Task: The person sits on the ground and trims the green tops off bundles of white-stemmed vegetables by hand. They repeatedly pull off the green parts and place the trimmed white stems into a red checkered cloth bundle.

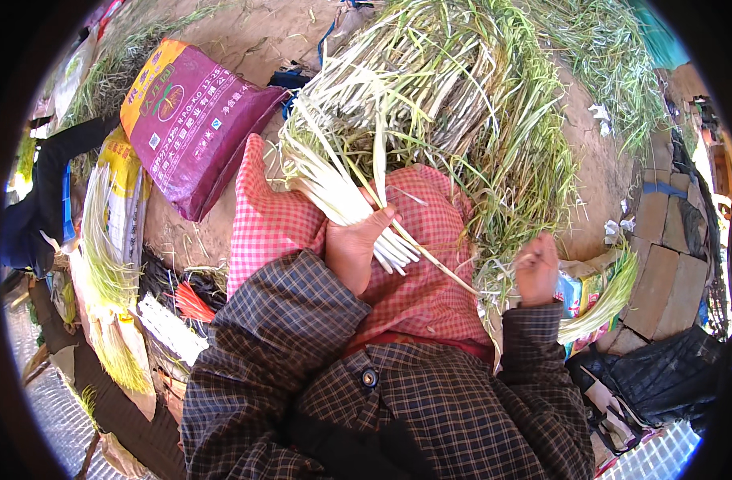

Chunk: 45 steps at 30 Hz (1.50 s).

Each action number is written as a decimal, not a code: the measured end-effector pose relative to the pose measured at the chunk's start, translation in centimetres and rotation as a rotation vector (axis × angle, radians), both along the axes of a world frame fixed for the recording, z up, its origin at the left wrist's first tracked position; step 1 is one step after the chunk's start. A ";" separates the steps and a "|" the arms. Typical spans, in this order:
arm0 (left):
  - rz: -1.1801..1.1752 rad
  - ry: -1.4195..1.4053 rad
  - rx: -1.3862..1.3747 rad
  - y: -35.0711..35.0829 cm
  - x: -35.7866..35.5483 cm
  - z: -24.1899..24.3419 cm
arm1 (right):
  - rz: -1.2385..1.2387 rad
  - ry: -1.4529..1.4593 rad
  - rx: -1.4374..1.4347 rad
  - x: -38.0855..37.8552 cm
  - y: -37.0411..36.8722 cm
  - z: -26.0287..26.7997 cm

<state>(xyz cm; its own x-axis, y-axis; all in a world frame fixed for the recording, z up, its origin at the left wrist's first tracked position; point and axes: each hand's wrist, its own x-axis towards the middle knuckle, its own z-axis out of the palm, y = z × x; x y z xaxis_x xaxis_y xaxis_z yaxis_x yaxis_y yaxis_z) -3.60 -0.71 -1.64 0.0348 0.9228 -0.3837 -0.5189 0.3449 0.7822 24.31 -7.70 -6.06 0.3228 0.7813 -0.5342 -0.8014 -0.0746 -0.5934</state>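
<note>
My left hand [357,246] grips a bundle of pale, thin leafy stalks [336,201], perhaps garlic chives, over a red checked cloth [426,240] across my lap. Their cut ends point towards me. One longer yellowish stalk [447,270] crosses the bundle and sticks out to the lower right. Off to the right, at the edge of the cloth, is my right hand [537,270], blurred with its fingers curled; I cannot tell whether it holds anything. In front of my knees lies a large heap of similar stalks [438,90], green leaves spilling down its right side.
A purple and orange printed sack [198,132] lies at the left. Beyond it are a sorted bunch [104,240], red strips [192,302] and a person's dark sleeve [53,174]. At the right, another bunch [606,300] rests near bricks [657,288] and a black bag [660,378].
</note>
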 end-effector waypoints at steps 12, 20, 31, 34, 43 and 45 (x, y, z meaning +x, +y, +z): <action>-0.284 -0.176 0.029 -0.1 0.1 0.0 | 0.933 -0.738 0.241 -12.0 4.3 5.9; -0.273 -0.049 0.071 -0.3 0.0 -0.6 | 0.827 -0.945 0.208 -12.6 4.0 5.5; 0.096 -0.015 0.041 0.6 -0.4 -0.9 | 0.170 -0.161 0.172 -0.3 -3.0 3.6; 0.108 0.034 0.050 0.4 0.2 -0.6 | 0.063 -0.193 0.097 5.8 -5.6 2.3; 0.102 -0.014 0.063 0.9 -0.4 -0.6 | 0.761 -1.398 -0.526 11.8 -9.9 -1.7; 0.038 -0.068 0.045 0.9 -0.1 -0.4 | 0.872 -1.968 -0.193 6.1 -5.0 1.0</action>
